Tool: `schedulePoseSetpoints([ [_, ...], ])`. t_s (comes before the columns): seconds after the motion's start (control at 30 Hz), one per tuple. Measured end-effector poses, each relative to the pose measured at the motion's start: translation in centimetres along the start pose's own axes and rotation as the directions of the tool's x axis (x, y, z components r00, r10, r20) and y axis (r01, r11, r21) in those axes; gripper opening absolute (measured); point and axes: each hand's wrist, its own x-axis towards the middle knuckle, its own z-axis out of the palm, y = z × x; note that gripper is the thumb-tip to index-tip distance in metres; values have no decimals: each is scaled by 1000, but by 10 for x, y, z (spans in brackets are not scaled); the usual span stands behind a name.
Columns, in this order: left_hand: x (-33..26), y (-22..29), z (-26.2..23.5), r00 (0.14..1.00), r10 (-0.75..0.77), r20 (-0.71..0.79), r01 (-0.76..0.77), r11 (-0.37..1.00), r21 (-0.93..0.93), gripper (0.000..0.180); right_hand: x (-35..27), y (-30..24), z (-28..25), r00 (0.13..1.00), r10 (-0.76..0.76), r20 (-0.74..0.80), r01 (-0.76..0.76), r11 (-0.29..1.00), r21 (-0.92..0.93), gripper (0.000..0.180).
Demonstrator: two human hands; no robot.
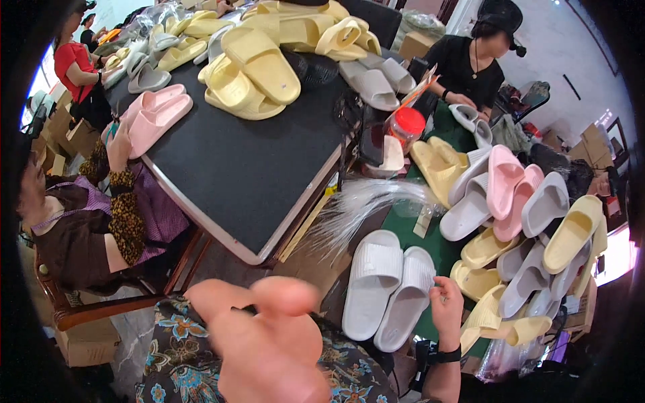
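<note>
A pair of white ribbed slippers lies side by side on the green table top in front of me. My right hand, with a dark band on its wrist, pinches the outer edge of the right-hand white slipper near its strap. My left hand is raised close to the camera over my flowered lap. It is large and blurred, nothing shows in it, and its fingers cannot be made out clearly.
A heap of pink, grey and yellow slippers fills the green table to the right, near a bundle of white plastic strands and a red-lidded jar. A black table carries more slippers. One person sits left, another works behind.
</note>
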Motion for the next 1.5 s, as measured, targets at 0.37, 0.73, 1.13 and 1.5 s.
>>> schedulePoseSetpoints([
  [0.37,46,-14,-35,791,-76,608,486,681,-547,26,48,-51,14,972,-232,42,234,971,-49,22],
  [0.73,36,-27,-32,771,-108,628,637,135,-759,21,46,-34,25,984,-171,55,174,982,-67,21],
  [1.13,21,-21,-33,813,-104,573,583,157,-797,12,46,-34,31,975,-199,97,206,975,-77,21],
  [1.5,5,-56,-66,637,-242,732,766,307,-565,7,95,-77,42,939,-332,89,338,939,-59,21],
])
